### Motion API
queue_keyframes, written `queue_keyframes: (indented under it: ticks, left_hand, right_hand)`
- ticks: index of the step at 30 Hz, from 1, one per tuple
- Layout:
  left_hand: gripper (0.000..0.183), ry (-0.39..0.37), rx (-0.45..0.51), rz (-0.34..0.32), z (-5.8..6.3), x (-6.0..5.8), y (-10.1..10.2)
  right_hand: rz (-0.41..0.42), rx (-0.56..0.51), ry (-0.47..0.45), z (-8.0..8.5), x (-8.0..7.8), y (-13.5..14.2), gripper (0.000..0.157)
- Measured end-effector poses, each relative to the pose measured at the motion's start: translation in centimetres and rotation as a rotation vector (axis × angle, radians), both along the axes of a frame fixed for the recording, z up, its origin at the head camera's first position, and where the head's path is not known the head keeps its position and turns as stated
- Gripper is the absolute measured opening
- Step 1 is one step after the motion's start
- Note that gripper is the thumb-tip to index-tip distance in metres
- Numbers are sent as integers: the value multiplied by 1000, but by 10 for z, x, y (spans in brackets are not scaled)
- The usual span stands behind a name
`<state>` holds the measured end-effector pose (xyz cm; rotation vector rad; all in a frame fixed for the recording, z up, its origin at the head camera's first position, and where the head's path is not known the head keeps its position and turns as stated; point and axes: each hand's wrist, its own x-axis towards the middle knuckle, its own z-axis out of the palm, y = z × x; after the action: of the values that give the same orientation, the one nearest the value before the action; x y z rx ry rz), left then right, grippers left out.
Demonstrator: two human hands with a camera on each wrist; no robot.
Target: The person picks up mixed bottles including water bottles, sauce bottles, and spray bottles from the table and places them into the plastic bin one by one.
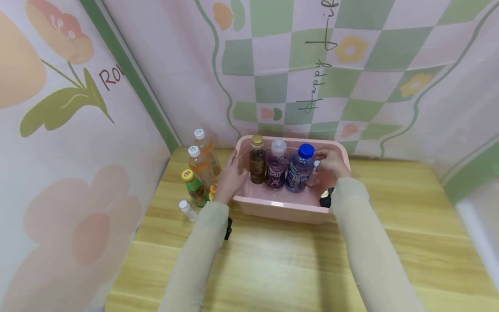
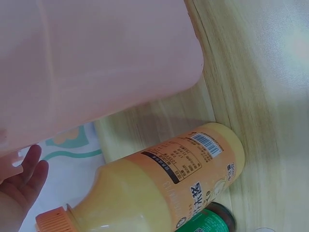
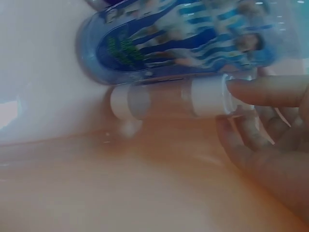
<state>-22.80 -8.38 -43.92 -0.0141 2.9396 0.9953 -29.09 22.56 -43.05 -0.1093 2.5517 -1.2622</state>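
Note:
A pink plastic bin (image 1: 280, 210) stands on the wooden table. My left hand (image 1: 231, 180) grips its left rim, thumb on the inner side and fingers (image 2: 35, 176) outside by the handle. Inside the bin, my right hand (image 1: 329, 161) pinches a small clear bottle with a white cap (image 3: 164, 100) between thumb and fingers. That bottle is upright, right beside a blue-capped bottle (image 1: 299, 171). Further left in the bin stand a purple drink bottle (image 1: 277, 169) and a dark bottle with a gold cap (image 1: 257, 162).
Left of the bin stand two white-capped orange-labelled bottles (image 1: 200, 164) (image 1: 206, 145), a yellow-capped bottle with a green label (image 1: 193, 186) and a small white-capped bottle (image 1: 188, 210). An orange-capped yellow bottle (image 2: 145, 186) is close against the bin's left side. A printed curtain (image 1: 187, 65) hangs behind.

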Motion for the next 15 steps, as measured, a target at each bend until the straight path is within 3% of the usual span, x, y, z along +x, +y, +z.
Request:
queue_keyframes:
  ticks: [7, 15]
  left_hand:
    - [58, 5, 4, -4, 2, -1, 0]
    - [57, -1, 10, -3, -2, -2, 0]
  right_hand:
    - [-23, 0, 20, -8, -1, 1, 59]
    - [-27, -10, -38, -12, -2, 0, 59]
